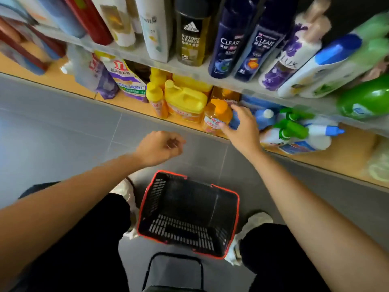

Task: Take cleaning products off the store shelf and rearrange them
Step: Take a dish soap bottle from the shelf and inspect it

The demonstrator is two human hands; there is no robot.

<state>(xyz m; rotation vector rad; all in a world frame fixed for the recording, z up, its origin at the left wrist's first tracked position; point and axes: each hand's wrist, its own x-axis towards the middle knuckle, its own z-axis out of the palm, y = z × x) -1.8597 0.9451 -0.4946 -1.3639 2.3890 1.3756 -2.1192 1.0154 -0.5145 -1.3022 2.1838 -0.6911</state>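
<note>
On the bottom wooden shelf stand yellow detergent jugs, an orange-capped bottle, a blue bottle and green-capped spray bottles. My right hand reaches to the shelf, fingers spread around a blue item just right of the orange-capped bottle; whether it grips is unclear. My left hand hovers above the floor in a loose fist, holding nothing. A black basket with a red rim sits empty on the floor between my feet.
The upper shelf carries shampoo and body-wash bottles leaning forward. Refill pouches stand at the left of the bottom shelf. Grey tiled floor lies in front. A black basket handle is below.
</note>
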